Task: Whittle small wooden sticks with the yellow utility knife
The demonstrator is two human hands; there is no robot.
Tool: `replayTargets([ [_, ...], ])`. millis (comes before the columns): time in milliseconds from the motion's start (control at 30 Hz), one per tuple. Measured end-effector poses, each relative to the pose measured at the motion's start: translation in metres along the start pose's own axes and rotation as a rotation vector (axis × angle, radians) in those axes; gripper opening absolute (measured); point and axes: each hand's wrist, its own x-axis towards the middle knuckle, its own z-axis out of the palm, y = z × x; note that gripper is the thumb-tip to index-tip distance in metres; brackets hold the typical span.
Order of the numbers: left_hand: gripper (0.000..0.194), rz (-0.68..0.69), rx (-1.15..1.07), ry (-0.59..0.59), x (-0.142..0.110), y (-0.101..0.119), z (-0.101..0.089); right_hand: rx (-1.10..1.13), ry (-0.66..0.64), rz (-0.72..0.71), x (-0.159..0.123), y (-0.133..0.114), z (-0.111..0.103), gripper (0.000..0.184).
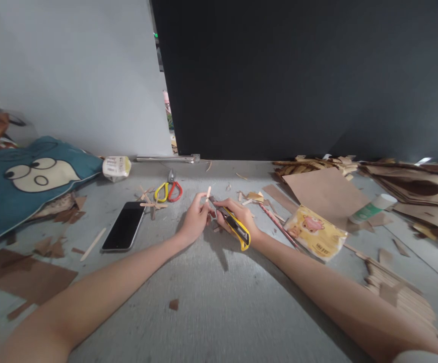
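Note:
Near the middle of the grey table, my left hand [195,220] pinches a short wooden craft stick [208,192], whose pale end points up past the fingers. Close on its right, my right hand [241,217] is wrapped round a yellow and black utility knife [236,226]. The knife's front end lies toward the stick; whether the blade touches the wood I cannot tell. Both hands are closed and a little above the tabletop. Behind my left hand lie scissors [169,191] with one yellow and one red handle loop.
A phone [124,227] lies left, with loose craft sticks [93,244] and cardboard scraps [25,272] around it. A blue cartoon cushion [41,181] is at far left. Right are a yellow packet [317,232], a glue stick [373,208] and brown cardboard [326,194]. Panels stand behind.

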Motion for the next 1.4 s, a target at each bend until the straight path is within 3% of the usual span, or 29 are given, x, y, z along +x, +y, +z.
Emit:
replayTargets([
  [600,0.032,0.008,0.001,-0.006,0.001,-0.003,-0.001,-0.014,-0.014,0.021,0.000,0.000,0.001,0.022],
  [1400,0.036,0.022,0.036,-0.022,0.002,-0.003,0.000,-0.036,0.097,-0.023,-0.004,0.007,0.011,0.020],
])
